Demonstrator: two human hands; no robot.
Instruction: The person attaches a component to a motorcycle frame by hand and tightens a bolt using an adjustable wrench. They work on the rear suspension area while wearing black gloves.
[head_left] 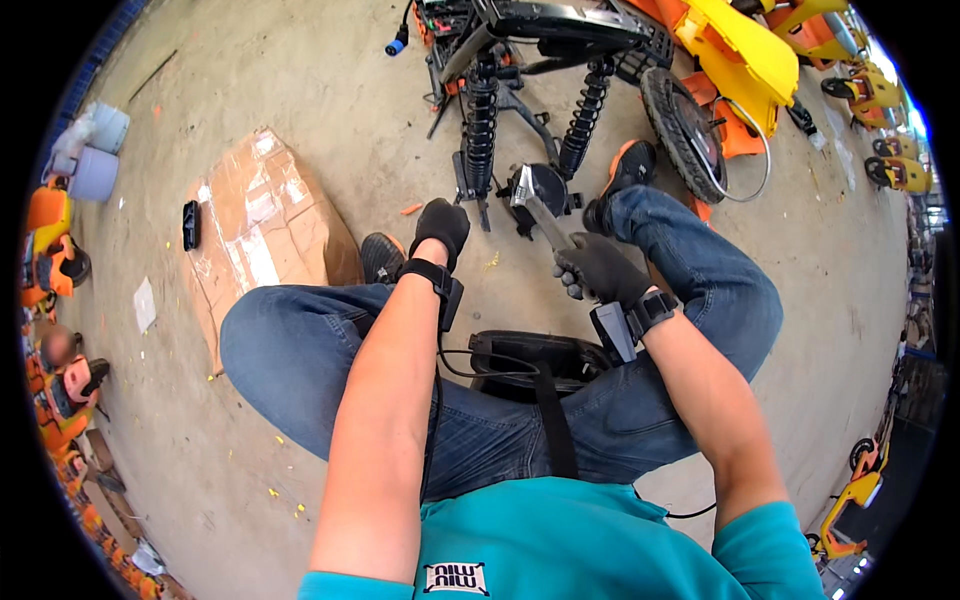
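My right hand [602, 268], in a dark glove, is wrapped round the handle of a grey metal adjustable wrench [545, 219]. The wrench's head lies over a round black part [547, 187] at the lower end of the scooter frame [570, 22]. In a black glove, my left hand [443, 228] is closed to the left of that part, below a spring shock absorber [481, 120]. Whatever its fingers may hold is hidden. A second shock absorber [586, 118] slants down on the right side of the frame.
A taped cardboard sheet [262, 215] lies on the concrete floor at left, with a small black part [191, 225] on it. A loose wheel [684, 134] and yellow body panels [742, 62] are at upper right. Between my legs sits a black open container [500, 354].
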